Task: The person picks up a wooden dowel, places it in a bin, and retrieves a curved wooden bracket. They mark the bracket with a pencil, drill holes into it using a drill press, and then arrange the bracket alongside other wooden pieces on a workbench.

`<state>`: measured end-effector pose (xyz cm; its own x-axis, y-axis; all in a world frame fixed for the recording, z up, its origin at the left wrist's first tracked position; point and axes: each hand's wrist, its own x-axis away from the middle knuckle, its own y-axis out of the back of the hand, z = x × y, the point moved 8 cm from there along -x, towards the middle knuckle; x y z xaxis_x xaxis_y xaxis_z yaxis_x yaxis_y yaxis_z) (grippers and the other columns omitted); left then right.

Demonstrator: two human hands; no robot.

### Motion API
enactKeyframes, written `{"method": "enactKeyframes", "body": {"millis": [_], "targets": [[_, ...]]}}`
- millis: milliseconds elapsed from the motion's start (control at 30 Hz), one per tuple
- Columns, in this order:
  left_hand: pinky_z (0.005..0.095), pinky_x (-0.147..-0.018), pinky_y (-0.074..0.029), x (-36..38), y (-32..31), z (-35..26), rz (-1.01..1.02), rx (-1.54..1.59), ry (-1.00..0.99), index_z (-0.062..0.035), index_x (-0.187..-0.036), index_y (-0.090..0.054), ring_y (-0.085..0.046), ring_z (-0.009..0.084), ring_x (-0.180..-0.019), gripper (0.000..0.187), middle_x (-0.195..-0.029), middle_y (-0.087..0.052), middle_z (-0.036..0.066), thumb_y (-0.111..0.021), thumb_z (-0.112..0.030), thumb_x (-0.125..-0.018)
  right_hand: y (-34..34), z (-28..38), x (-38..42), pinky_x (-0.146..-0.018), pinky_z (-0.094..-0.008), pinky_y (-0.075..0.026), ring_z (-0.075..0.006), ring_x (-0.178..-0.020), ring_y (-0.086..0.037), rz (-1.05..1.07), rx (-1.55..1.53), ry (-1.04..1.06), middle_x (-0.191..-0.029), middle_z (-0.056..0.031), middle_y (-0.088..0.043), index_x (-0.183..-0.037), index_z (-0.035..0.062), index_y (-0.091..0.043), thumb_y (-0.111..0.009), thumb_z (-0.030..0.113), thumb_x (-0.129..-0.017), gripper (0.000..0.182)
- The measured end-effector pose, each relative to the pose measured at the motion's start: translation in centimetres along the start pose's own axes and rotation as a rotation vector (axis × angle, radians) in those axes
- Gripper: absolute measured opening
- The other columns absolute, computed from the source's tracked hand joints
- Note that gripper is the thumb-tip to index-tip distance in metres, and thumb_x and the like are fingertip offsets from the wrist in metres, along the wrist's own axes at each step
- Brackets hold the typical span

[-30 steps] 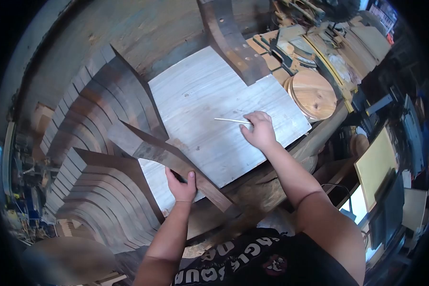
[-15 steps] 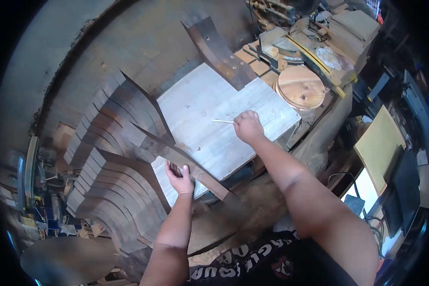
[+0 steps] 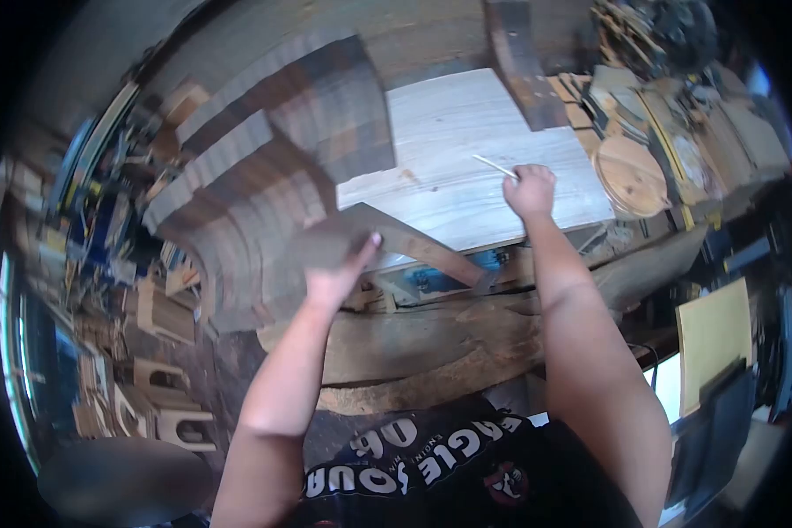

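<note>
My right hand [image 3: 531, 190] is closed around a thin white pencil-like stick [image 3: 493, 164], whose tip points left above a pale flat board [image 3: 466, 114]. At the board's near left edge my left hand [image 3: 336, 268] is closed on a curved wooden piece [image 3: 418, 246], thumb showing on its near side. Motion blur covers that hand's fingers and the piece's left end. The piece's right end reaches past the board's front edge. Left of the board stand two rows of similar curved wooden pieces [image 3: 326, 106], several in each.
Another curved piece [image 3: 528, 79] lies across the board's far right corner. Round wooden discs [image 3: 629, 180] are stacked beside the board, near a saw with a yellow strip [image 3: 662, 128]. A thick timber slab [image 3: 431, 339] runs along the front. Wooden stools or frames [image 3: 163, 400] stand lower left.
My view has swung left, shifting the scene rightward. My left hand has gone from open beside the curved piece to gripping it, and the piece has turned. The right hand still holds the stick.
</note>
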<state>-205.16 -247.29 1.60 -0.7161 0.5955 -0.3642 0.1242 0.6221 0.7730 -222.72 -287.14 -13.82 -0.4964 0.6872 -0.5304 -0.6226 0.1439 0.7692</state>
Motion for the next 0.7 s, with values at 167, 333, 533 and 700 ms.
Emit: {"method": "enactKeyframes", "body": {"millis": [167,333,533,700], "targets": [[0.0435,-0.099,-0.050,15.7,15.1,0.2,-0.204,-0.218,-0.116,-0.0005,-0.112,-0.064,-0.062,0.0292,-0.106,0.050,-0.119,-0.066,0.014,-0.090,-0.029,-0.082,2.2,3.3,3.7,-0.110,-0.0514,-0.042,-0.0348,-0.121,-0.060,-0.140,-0.020,0.100,-0.114,-0.0132,-0.072,-0.113,0.0107,-0.077,-0.073,0.032,-0.088,0.033],[0.0409,-0.098,-0.050,36.5,26.9,16.4,-0.278,-0.293,0.083,0.0004,-0.123,-0.063,-0.062,0.0330,-0.108,0.062,-0.113,-0.060,0.015,-0.092,-0.025,-0.074,4.3,15.0,16.4,-0.101,-0.0469,-0.049,-0.0360,-0.110,-0.065,0.181,-0.240,0.129,-0.106,-0.0150,-0.073,-0.108,0.0076,-0.077,-0.074,0.021,-0.091,0.022],[0.0446,-0.091,-0.049,55.6,34.0,29.4,-0.450,-0.352,0.438,-0.0029,-0.114,-0.065,-0.060,0.0350,-0.103,0.056,-0.108,-0.059,0.015,-0.092,-0.010,-0.065,-2.2,24.6,46.7,-0.080,-0.0399,-0.059,-0.0282,-0.083,-0.075,0.898,-0.391,-0.101,-0.091,-0.0174,-0.077,-0.100,0.0064,-0.078,-0.066,0.018,-0.093,0.018],[0.0455,-0.091,-0.049,66.5,37.2,35.1,-0.490,-0.301,0.705,-0.0044,-0.114,-0.067,-0.059,0.0353,-0.100,0.058,-0.106,-0.060,0.015,-0.093,-0.010,-0.063,0.9,35.9,60.8,-0.090,-0.0438,-0.060,-0.0341,-0.097,-0.076,1.415,-0.420,0.395,-0.105,-0.0152,-0.079,-0.113,0.0099,-0.078,-0.072,0.030,-0.093,0.029]]}}
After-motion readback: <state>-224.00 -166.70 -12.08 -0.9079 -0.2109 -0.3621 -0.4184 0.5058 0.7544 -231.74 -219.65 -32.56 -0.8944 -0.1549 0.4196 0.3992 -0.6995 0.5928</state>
